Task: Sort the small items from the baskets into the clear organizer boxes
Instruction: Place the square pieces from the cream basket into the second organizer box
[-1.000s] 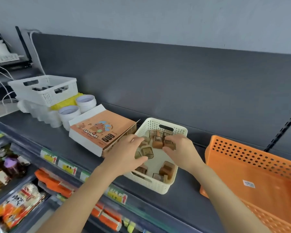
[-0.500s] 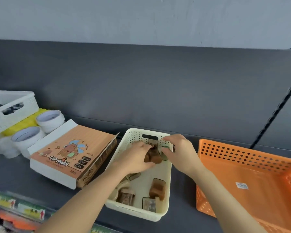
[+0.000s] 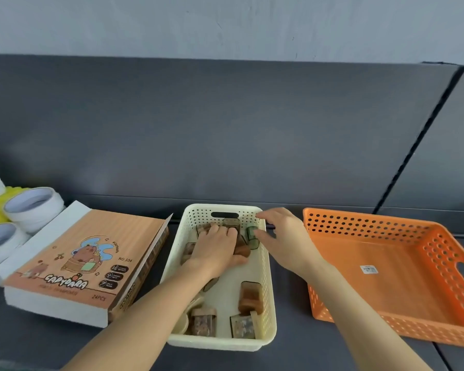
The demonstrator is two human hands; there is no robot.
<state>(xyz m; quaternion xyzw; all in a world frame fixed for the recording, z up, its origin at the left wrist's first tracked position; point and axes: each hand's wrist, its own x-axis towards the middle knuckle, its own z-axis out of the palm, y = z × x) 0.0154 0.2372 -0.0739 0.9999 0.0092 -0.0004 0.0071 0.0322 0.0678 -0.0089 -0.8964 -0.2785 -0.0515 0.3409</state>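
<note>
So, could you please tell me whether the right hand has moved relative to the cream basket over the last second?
Yes. The right hand has shifted to the right, from above the middle of the cream basket's far half to its far right rim corner.

The cream rectangular plastic basket point(image 3: 268, 290) is smooth, perforated and faintly shiny, like the orange rectangular plastic basket point(image 3: 359, 228) (a white paper sticker point(image 3: 369, 269) lies on its floor). In the cream one lie small brown items in clear glossy plastic cases point(image 3: 249, 298). The orange printed cardboard box point(image 3: 86, 258) looks matt; so does the smooth dark grey shelf point(image 3: 51, 341).
</note>
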